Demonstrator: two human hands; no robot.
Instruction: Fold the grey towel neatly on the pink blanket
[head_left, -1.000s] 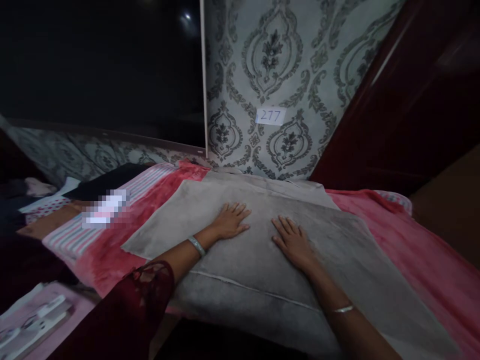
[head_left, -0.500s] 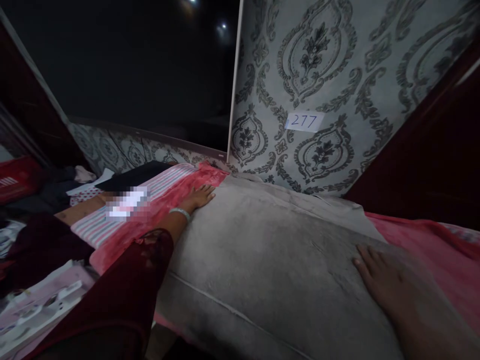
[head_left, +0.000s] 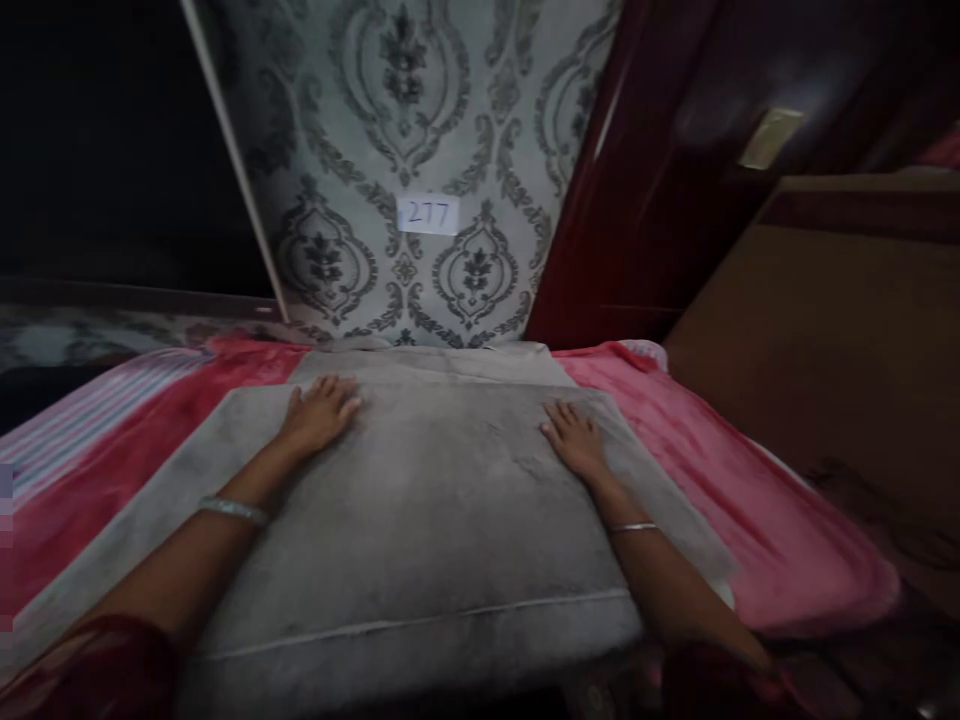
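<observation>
Head view, change: the left hand (head_left: 316,418) and right hand (head_left: 576,440) lie wider apart than a second ago, and more of the brown panel (head_left: 810,330) shows.
Left hand: palm down, fingers partly spread, holding nothing.
Right hand: flat and open, fingers slightly parted, likewise holding nothing.
Grey cloth (head_left: 450,500): under both hands and between them, its pale seam (head_left: 420,622) on the near side of the hands.
Red-pink cloth: showing left of the left hand (head_left: 150,440) and right of the right hand.
Striped cloth (head_left: 97,410): farther left of the left hand.
Wallpaper (head_left: 405,80): beyond both hands, bearing paper marked 277 (head_left: 427,214).
Dark screen (head_left: 97,140): beyond the left hand, leftward.
Dark red panel (head_left: 592,230): beyond the right hand.
Brown panel: well right of the right hand; whether it belongs to a box, I cannot tell.
</observation>
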